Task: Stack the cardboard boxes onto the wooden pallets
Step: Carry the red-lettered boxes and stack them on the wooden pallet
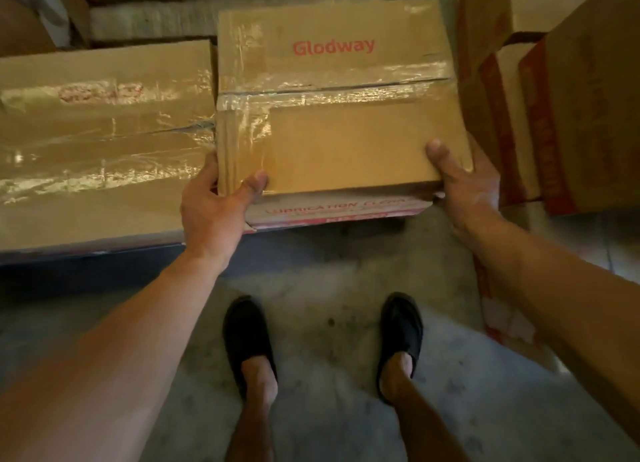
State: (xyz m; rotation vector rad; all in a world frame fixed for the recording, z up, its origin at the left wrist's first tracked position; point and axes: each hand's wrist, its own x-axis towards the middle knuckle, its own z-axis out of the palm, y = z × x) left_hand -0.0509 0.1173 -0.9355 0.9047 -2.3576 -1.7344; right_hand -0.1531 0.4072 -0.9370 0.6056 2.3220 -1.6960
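Beside held box (pixel 339 115), taped carton (pixel 104 142) left, red-printed cartons (pixel 571 115) right

Both bare arms reach forward. The left hand (pixel 214 205) grips the near left corner of the box (pixel 346 142) between the hands, thumb on top; the right hand (pixel 464 187) clasps its near right corner, thumb likewise.
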